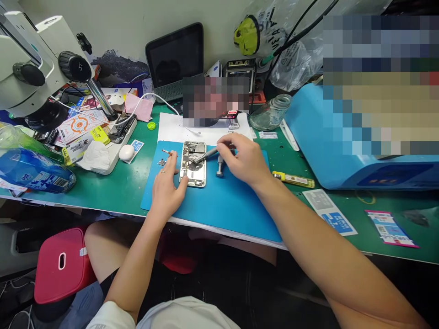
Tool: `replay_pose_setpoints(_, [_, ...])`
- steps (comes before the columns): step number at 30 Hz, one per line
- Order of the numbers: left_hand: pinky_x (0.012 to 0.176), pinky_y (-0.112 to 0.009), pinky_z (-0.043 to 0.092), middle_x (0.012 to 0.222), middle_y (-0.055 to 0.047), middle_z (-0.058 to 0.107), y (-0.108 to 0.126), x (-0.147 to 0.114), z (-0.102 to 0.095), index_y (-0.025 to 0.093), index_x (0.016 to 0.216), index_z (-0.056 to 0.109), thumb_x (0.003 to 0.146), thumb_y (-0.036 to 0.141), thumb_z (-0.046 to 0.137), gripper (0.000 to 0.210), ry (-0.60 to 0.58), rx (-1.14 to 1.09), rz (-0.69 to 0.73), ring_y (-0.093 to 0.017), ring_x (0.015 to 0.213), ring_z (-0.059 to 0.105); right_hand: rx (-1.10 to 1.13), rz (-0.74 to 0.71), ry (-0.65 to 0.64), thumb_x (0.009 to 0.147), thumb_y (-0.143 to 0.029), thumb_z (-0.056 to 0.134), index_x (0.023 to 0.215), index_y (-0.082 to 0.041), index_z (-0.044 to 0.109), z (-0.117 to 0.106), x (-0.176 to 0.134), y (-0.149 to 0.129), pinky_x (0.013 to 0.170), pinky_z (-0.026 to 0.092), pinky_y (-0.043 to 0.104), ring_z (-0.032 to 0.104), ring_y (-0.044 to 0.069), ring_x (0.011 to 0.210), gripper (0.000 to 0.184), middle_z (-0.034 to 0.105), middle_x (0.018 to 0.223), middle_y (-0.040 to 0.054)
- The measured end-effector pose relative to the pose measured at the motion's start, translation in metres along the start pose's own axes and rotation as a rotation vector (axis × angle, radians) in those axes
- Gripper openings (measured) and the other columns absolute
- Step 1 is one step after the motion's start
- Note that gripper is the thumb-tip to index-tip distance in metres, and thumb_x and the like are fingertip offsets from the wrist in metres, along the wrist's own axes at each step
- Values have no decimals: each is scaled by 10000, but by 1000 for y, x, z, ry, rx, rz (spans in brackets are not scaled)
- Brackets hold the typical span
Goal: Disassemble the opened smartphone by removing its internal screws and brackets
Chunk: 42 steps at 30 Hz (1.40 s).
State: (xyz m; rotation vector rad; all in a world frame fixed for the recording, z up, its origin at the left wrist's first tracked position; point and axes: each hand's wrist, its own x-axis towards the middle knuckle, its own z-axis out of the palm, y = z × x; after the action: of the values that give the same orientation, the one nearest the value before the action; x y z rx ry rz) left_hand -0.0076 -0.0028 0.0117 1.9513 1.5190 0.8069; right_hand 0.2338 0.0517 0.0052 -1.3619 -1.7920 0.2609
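Observation:
An opened smartphone (198,179) lies on the blue mat (219,205), its internal parts exposed. My right hand (242,157) is closed around a grey screwdriver (208,154), which slants down to the left with its tip over the phone's middle. At the phone's left side rests my left hand (166,187), fingers stretched and apart, thumb against the lower left edge. Just beyond those fingertips is a thin brownish strip (167,151); whether they touch it I cannot tell. Small metal parts (162,162) lie nearby. A second screwdriver (220,167) is partly beneath my right hand.
A microscope (44,68) overhangs the cluttered left side, near a blue packet (34,171). White paper (168,128) lies behind the phone. On the right are a glass jar (269,114), a yellow cutter (294,179) and a large blue machine (315,132).

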Motion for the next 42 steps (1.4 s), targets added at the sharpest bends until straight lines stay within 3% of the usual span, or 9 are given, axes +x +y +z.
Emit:
replay_pose_setpoints(10, [1100, -436, 532, 1728, -110, 442, -6, 1, 3, 286, 1723, 300, 1045, 336, 593, 740, 13, 44, 44, -283, 1191, 705, -145, -180, -265, 922, -126, 514, 1032, -207, 755, -2, -4, 6, 903, 561, 468, 649, 310, 1043, 277, 730, 1071, 125])
replay_pose_setpoints(14, [1110, -436, 527, 1710, -119, 467, -6, 1, 3, 266, 1728, 287, 1026, 313, 605, 772, 7, 39, 40, -293, 1208, 706, -246, -208, -377, 904, -126, 552, 1059, -196, 733, -4, -4, 4, 946, 549, 493, 611, 336, 1094, 249, 705, 1141, 135])
replay_pose_setpoints(18, [1095, -435, 535, 1700, -113, 484, -6, 1, 4, 272, 1723, 300, 1011, 296, 612, 778, 21, 35, 45, -297, 1199, 709, -269, -198, -395, 886, -113, 551, 1001, -209, 661, -2, -4, 2, 918, 544, 481, 610, 329, 1055, 186, 705, 1090, 124])
replay_pose_setpoints(22, [1088, -437, 537, 1673, -129, 517, -6, 1, 4, 240, 1719, 310, 1003, 295, 616, 781, 16, 46, 36, -307, 1200, 709, -187, -209, -319, 910, -141, 540, 980, -234, 605, -2, -3, -3, 896, 547, 455, 638, 318, 1027, 133, 724, 1013, 110])
replay_pose_setpoints(28, [1111, -462, 525, 1699, -124, 482, -4, 1, 3, 252, 1730, 283, 1011, 303, 594, 785, -3, 45, 18, -313, 1230, 696, 0, -15, 172, 974, -251, 445, 981, -273, 573, -16, 1, -12, 875, 576, 443, 698, 280, 921, 131, 713, 966, 97])
replay_pose_setpoints(30, [1124, -468, 516, 1734, -111, 431, -4, 1, 2, 265, 1732, 280, 1010, 298, 586, 785, -5, 26, 17, -299, 1219, 696, -62, 67, 225, 919, -216, 439, 927, -268, 574, -25, 4, -12, 833, 555, 439, 679, 284, 867, 144, 706, 908, 101])
replay_pose_setpoints(33, [1117, -457, 518, 1752, -89, 404, -3, 1, 1, 296, 1731, 286, 1012, 303, 583, 778, -5, 11, 20, -288, 1216, 692, -269, 307, -87, 864, -212, 520, 1029, -236, 647, -37, 9, -8, 704, 475, 397, 649, 292, 761, 210, 723, 830, 97])
replay_pose_setpoints(36, [1105, -449, 524, 1741, -89, 424, -4, 1, 1, 297, 1732, 281, 1014, 312, 587, 781, -1, 18, 20, -288, 1228, 688, -386, 450, -437, 928, -315, 561, 1229, -245, 648, -39, 10, -4, 638, 398, 353, 669, 326, 774, 321, 735, 754, 79])
replay_pose_setpoints(42, [1100, -448, 534, 1734, -97, 434, -7, 1, 3, 305, 1733, 273, 1037, 345, 588, 765, 12, 32, 44, -284, 1201, 700, -364, 255, -572, 1022, -404, 467, 1259, -247, 653, -25, 6, -9, 681, 399, 344, 733, 342, 963, 340, 807, 1033, 123])
